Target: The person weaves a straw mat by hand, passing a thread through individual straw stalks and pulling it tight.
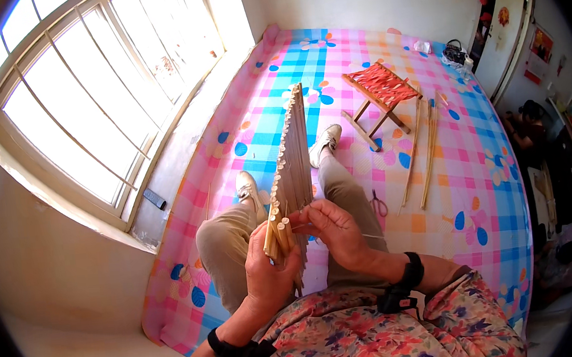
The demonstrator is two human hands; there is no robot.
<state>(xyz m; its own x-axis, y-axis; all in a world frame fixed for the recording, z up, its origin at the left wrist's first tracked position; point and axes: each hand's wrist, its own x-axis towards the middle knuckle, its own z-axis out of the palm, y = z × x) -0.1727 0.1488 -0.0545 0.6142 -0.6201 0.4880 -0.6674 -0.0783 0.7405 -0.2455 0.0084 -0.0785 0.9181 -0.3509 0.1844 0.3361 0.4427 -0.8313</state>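
Between my knees stands a panel of pale dry plant stalks point(293, 157), laid side by side on edge, with their round cut ends running in a line away from me. My left hand point(267, 275) is closed around its near end, where a few thicker stalk pieces point(281, 233) stick up between thumb and fingers. Close against the panel's right side, my right hand point(335, 230) is pinched on what looks like a thin thread; a pale strand trails out to its right. The fingertips partly hide the thread.
Red-handled scissors point(379, 204) lie on the checked floor sheet point(269, 136), right of my right leg. Beyond them are long loose stalks point(429, 159) and a folding stool point(383, 88) with a red woven seat. A dark remote control point(154, 199) rests on the left window ledge. Another person point(528, 127) is at far right.
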